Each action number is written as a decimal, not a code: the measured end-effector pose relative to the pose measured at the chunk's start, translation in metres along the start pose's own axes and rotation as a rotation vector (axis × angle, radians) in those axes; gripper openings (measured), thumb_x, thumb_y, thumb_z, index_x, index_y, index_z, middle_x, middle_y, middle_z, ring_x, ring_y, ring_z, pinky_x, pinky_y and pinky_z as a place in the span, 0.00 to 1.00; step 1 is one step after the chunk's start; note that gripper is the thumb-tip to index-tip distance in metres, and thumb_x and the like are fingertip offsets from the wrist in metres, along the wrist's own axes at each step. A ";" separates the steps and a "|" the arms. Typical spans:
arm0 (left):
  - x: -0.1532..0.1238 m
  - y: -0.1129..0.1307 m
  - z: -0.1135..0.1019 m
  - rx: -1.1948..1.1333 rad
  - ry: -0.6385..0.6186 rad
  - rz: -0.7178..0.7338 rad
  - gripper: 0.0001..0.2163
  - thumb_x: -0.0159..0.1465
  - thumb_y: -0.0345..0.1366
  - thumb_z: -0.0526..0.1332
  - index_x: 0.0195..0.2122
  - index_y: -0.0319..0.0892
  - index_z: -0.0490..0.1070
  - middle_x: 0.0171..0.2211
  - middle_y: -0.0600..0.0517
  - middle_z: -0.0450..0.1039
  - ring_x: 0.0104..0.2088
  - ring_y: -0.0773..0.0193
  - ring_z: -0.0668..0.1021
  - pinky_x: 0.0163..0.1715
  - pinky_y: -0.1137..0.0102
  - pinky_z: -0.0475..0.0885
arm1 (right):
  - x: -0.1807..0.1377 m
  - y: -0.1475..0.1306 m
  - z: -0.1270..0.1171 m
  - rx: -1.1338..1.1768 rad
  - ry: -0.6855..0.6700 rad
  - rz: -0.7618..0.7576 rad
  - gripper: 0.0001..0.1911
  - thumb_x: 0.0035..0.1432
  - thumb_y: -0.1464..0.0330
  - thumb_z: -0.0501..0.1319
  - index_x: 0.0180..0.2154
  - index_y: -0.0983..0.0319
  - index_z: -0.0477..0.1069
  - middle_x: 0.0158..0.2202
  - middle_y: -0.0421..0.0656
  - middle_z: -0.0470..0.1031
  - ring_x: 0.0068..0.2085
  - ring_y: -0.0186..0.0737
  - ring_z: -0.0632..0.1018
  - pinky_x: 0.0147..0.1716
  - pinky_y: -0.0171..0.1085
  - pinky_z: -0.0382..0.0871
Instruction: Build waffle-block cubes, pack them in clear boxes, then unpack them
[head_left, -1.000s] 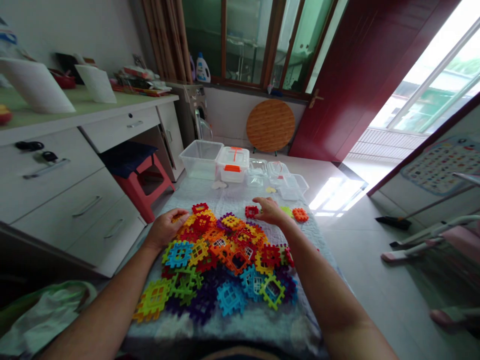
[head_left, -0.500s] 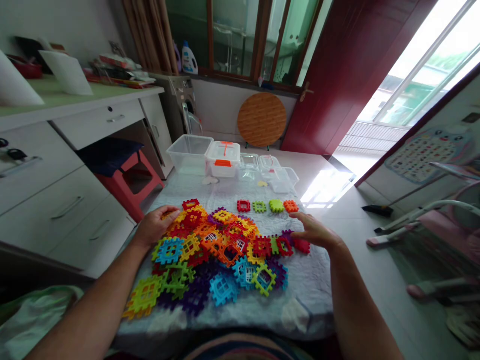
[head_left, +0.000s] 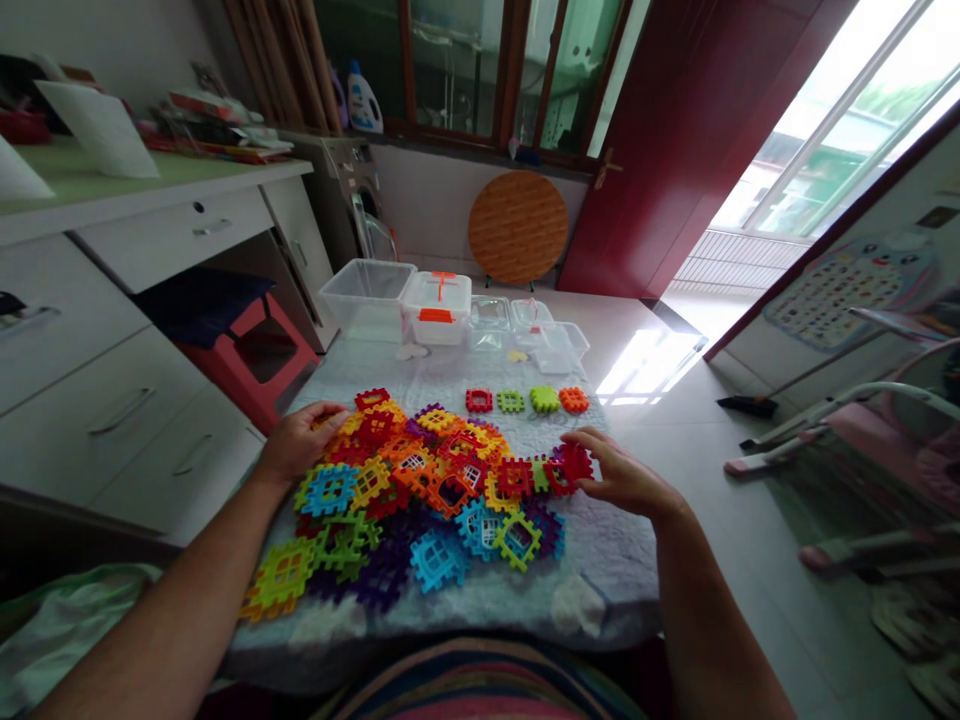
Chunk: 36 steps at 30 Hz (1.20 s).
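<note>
A heap of coloured plastic interlocking tiles (head_left: pixel 420 500) covers the middle of a cloth-covered table (head_left: pixel 600 570). My left hand (head_left: pixel 300 440) rests curled on the heap's left edge, fingers on orange and yellow tiles. At the heap's right edge my right hand (head_left: pixel 615 475) pinches a red tile (head_left: pixel 576 462) and lifts it off the cloth. Beyond the heap lies a row of separate tiles: red (head_left: pixel 478 400), green (head_left: pixel 511 401), lime (head_left: pixel 544 398), orange (head_left: pixel 574 399).
Clear plastic boxes (head_left: pixel 367 295), one with a white lid and orange latch (head_left: pixel 437 305), stand at the table's far end. White drawers (head_left: pixel 112 380) and a red stool (head_left: pixel 247 345) are to the left. Tiled floor and a pink frame (head_left: pixel 862 430) lie to the right.
My right hand left the row of separate tiles, came back to the heap's right edge and took hold of a red tile. My left hand stayed put. The camera shifted slightly.
</note>
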<state>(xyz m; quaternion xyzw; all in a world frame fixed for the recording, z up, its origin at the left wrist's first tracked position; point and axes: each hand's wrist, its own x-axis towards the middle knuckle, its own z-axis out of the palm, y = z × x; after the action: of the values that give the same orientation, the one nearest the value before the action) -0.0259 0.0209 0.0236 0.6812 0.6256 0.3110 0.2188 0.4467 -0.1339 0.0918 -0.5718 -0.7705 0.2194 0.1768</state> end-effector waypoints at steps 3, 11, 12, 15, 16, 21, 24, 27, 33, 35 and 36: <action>0.000 0.000 0.000 -0.004 -0.002 0.006 0.21 0.56 0.54 0.57 0.38 0.44 0.77 0.38 0.50 0.81 0.39 0.54 0.80 0.44 0.67 0.73 | 0.001 -0.019 0.004 -0.008 -0.084 -0.036 0.30 0.46 0.77 0.59 0.53 0.59 0.67 0.51 0.47 0.68 0.54 0.46 0.70 0.58 0.46 0.63; -0.001 -0.001 0.000 -0.012 -0.009 -0.006 0.20 0.56 0.54 0.58 0.38 0.44 0.77 0.39 0.50 0.81 0.38 0.54 0.79 0.44 0.68 0.73 | 0.004 -0.026 0.015 -0.091 -0.134 0.006 0.26 0.46 0.77 0.60 0.50 0.59 0.68 0.49 0.47 0.69 0.51 0.47 0.69 0.55 0.46 0.63; 0.000 -0.002 0.000 -0.015 -0.011 -0.005 0.20 0.56 0.54 0.58 0.38 0.44 0.77 0.39 0.50 0.81 0.38 0.55 0.79 0.43 0.68 0.73 | 0.004 -0.026 0.015 -0.100 -0.139 0.003 0.26 0.46 0.77 0.60 0.49 0.58 0.69 0.47 0.46 0.69 0.50 0.46 0.70 0.54 0.45 0.64; 0.000 -0.005 0.001 -0.020 -0.023 -0.004 0.21 0.57 0.54 0.58 0.39 0.44 0.77 0.39 0.50 0.81 0.39 0.55 0.80 0.41 0.69 0.73 | 0.007 -0.026 0.013 -0.119 -0.126 -0.001 0.24 0.46 0.77 0.59 0.47 0.59 0.70 0.44 0.46 0.71 0.47 0.46 0.71 0.53 0.44 0.65; 0.000 -0.006 0.002 -0.021 -0.025 -0.006 0.21 0.57 0.54 0.58 0.40 0.44 0.77 0.39 0.50 0.81 0.39 0.55 0.80 0.40 0.70 0.73 | 0.009 -0.025 0.011 -0.121 -0.104 -0.001 0.24 0.46 0.76 0.60 0.48 0.59 0.69 0.44 0.46 0.71 0.47 0.45 0.72 0.53 0.45 0.65; 0.001 -0.005 0.001 -0.019 -0.014 -0.017 0.21 0.56 0.54 0.58 0.39 0.44 0.77 0.38 0.50 0.81 0.38 0.55 0.80 0.41 0.69 0.73 | 0.039 -0.015 0.010 -0.136 0.080 0.031 0.25 0.50 0.68 0.64 0.52 0.59 0.68 0.49 0.48 0.72 0.50 0.47 0.73 0.52 0.45 0.65; 0.000 -0.003 0.001 -0.008 -0.005 -0.018 0.21 0.56 0.54 0.58 0.39 0.44 0.77 0.38 0.50 0.81 0.37 0.55 0.80 0.40 0.69 0.74 | 0.064 -0.010 0.018 -0.203 0.091 0.113 0.23 0.50 0.64 0.66 0.48 0.62 0.70 0.45 0.49 0.74 0.46 0.47 0.74 0.49 0.43 0.66; 0.000 -0.003 0.001 -0.017 -0.008 -0.014 0.21 0.56 0.54 0.58 0.39 0.43 0.77 0.38 0.50 0.81 0.37 0.55 0.80 0.39 0.69 0.74 | 0.080 -0.008 0.028 -0.281 0.027 0.174 0.20 0.49 0.61 0.67 0.43 0.63 0.72 0.41 0.49 0.75 0.43 0.47 0.75 0.44 0.41 0.66; 0.002 -0.008 0.003 -0.028 -0.022 -0.006 0.22 0.56 0.55 0.58 0.40 0.43 0.77 0.39 0.50 0.81 0.38 0.55 0.80 0.42 0.69 0.73 | 0.080 -0.007 0.035 -0.285 0.038 0.163 0.23 0.49 0.63 0.67 0.47 0.64 0.71 0.44 0.50 0.75 0.46 0.49 0.74 0.47 0.41 0.65; 0.002 -0.008 0.003 -0.025 -0.025 -0.015 0.22 0.56 0.55 0.58 0.40 0.43 0.77 0.39 0.50 0.81 0.38 0.55 0.80 0.42 0.69 0.73 | 0.078 -0.008 0.034 -0.287 0.059 0.158 0.23 0.50 0.63 0.67 0.48 0.64 0.71 0.45 0.50 0.75 0.47 0.49 0.73 0.48 0.41 0.65; 0.002 -0.008 0.003 -0.022 -0.025 -0.021 0.22 0.56 0.55 0.58 0.40 0.43 0.77 0.39 0.49 0.81 0.38 0.55 0.80 0.42 0.69 0.73 | 0.078 -0.009 0.035 -0.293 0.064 0.161 0.24 0.50 0.63 0.66 0.49 0.64 0.70 0.45 0.50 0.74 0.47 0.49 0.73 0.48 0.41 0.65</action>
<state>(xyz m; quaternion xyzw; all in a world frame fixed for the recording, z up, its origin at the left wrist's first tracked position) -0.0295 0.0237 0.0166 0.6760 0.6265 0.3069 0.2372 0.3991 -0.0656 0.0693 -0.6579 -0.7400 0.0999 0.0979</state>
